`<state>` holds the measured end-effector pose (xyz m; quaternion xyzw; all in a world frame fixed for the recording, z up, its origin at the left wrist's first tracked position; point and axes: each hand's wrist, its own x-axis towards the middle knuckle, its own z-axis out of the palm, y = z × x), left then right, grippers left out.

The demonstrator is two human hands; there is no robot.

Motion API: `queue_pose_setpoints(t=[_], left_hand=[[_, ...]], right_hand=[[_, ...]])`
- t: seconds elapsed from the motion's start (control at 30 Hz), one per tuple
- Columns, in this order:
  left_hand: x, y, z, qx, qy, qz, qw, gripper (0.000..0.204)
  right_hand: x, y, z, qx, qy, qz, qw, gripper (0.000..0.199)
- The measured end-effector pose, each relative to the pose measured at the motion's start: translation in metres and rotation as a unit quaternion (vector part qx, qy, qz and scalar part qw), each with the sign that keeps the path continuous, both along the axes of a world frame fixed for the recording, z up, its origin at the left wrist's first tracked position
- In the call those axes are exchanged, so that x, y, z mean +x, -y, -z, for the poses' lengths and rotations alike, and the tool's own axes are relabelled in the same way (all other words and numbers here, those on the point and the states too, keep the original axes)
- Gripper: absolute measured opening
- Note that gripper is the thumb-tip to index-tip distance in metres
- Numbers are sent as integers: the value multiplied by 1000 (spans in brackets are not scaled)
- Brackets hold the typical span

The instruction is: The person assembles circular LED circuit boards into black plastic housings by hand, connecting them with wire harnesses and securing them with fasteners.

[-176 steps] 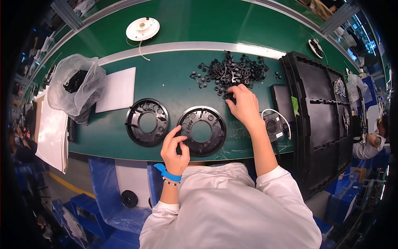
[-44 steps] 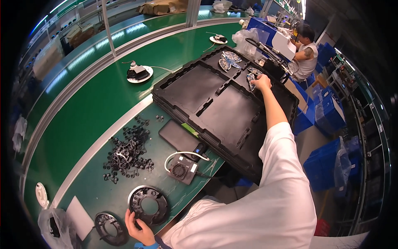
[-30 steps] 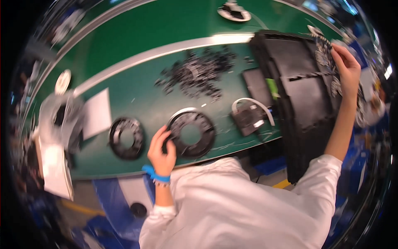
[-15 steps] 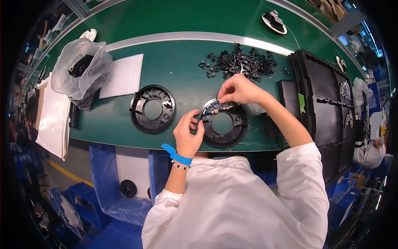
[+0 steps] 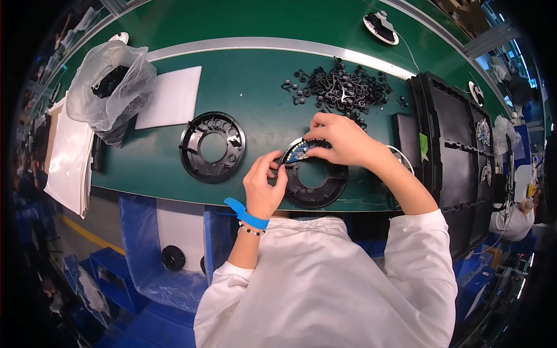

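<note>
A round black plastic housing (image 5: 335,187) with a large hole in its middle lies near the table's front edge. A curved blue circuit board (image 5: 298,153) with a row of pale yellowish squares sits along its far-left part. My left hand (image 5: 264,181) is closed on the housing's left rim, thumb and fingers on either side of it. From the far right, my right hand (image 5: 343,140) pinches the board, its fingers over the far edge and thumb on the near side. The right part of the board is hidden under that hand. A second black housing (image 5: 213,171) rests to the left.
A pile of small black rubber-like parts (image 5: 348,87) lies beyond my right hand. Stacked black trays (image 5: 449,116) stand at the right. A clear plastic bag (image 5: 130,75), a white foam sheet (image 5: 174,95) and white sheets (image 5: 68,153) are at the left. Below is a blue bin (image 5: 139,243).
My right hand has moved slightly right and turned, now covering more of the board. The board appears to sit lower against the housing. My left hand stays at the rim.
</note>
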<state>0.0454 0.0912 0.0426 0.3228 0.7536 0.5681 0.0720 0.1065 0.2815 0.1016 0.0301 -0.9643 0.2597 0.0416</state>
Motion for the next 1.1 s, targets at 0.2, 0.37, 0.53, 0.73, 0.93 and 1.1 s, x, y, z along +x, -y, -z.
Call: queue_pose_setpoints(t=[0.2, 0.37, 0.53, 0.73, 0.93, 1.1], left_hand=[[0, 0, -2, -4, -5, 3, 1000, 24], [1, 0, -3, -8, -22, -9, 1000, 25], [1, -1, -3, -7, -17, -14, 1000, 25], [1, -1, -2, 1, -15, -24, 1000, 23], [1, -1, -3, -4, -23, -14, 1000, 20], [2, 0, -1, 0, -37, 5, 999, 19]], right_hand=[[16, 19, 12, 42, -36, 45, 997, 25], [14, 29, 18, 72, -76, 74, 992, 21], [18, 31, 17, 89, -81, 84, 989, 20], [23, 36, 23, 88, -82, 69, 990, 21], [21, 37, 28, 78, -99, 115, 985, 20], [18, 29, 22, 55, -58, 100, 992, 17]])
